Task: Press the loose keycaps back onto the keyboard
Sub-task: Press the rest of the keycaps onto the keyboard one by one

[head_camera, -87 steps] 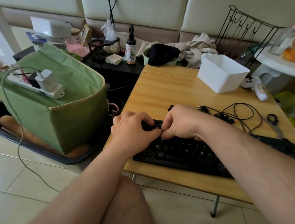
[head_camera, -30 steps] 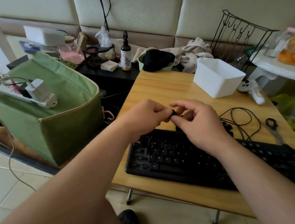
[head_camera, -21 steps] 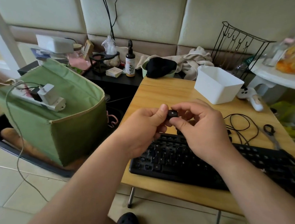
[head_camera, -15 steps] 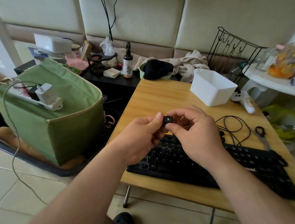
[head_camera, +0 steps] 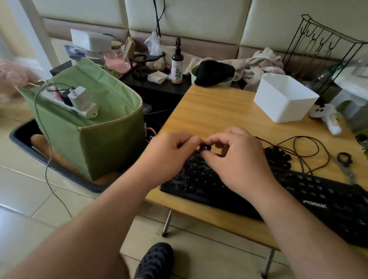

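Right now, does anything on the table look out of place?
Yes: one keycap is off the keyboard, pinched between both hands above its top-left rows, and a heap of loose keycaps lies behind it by the tangled cable.

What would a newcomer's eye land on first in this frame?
First, the two hands meeting at centre: the right hand pinches a small black keycap just above the black keyboard, with the left hand touching it from the other side. Next, the big green fabric bag on the floor to the left, and the white bin at the wooden table's far side.
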A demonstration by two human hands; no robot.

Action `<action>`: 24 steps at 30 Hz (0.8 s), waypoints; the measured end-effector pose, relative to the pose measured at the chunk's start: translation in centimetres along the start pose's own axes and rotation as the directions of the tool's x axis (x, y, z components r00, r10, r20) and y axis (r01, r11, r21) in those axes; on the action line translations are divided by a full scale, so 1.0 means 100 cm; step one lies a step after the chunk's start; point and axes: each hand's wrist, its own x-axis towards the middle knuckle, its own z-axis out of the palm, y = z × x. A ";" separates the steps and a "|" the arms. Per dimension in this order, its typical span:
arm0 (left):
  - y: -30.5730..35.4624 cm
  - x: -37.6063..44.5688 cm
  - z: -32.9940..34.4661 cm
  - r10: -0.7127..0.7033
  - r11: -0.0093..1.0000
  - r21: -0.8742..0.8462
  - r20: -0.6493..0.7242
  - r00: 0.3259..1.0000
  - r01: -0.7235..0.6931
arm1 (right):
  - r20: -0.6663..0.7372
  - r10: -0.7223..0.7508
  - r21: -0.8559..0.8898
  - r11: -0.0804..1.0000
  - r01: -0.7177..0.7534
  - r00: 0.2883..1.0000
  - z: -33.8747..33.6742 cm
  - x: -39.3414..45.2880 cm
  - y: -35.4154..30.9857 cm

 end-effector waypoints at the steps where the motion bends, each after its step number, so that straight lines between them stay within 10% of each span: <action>1: -0.008 -0.002 -0.005 -0.021 0.999 0.029 -0.037 0.999 0.022 | 0.044 0.036 0.019 0.999 -0.037 0.998 0.005 -0.003 -0.002; 6: -0.047 -0.020 -0.028 -0.183 0.977 0.119 0.051 0.982 0.176 | 0.332 0.152 -0.038 0.988 -0.148 0.931 0.039 -0.027 -0.014; 24: -0.056 0.001 -0.034 -0.165 0.976 0.194 0.368 0.915 0.098 | 0.391 0.356 -0.217 0.932 -0.290 0.849 0.049 -0.013 -0.017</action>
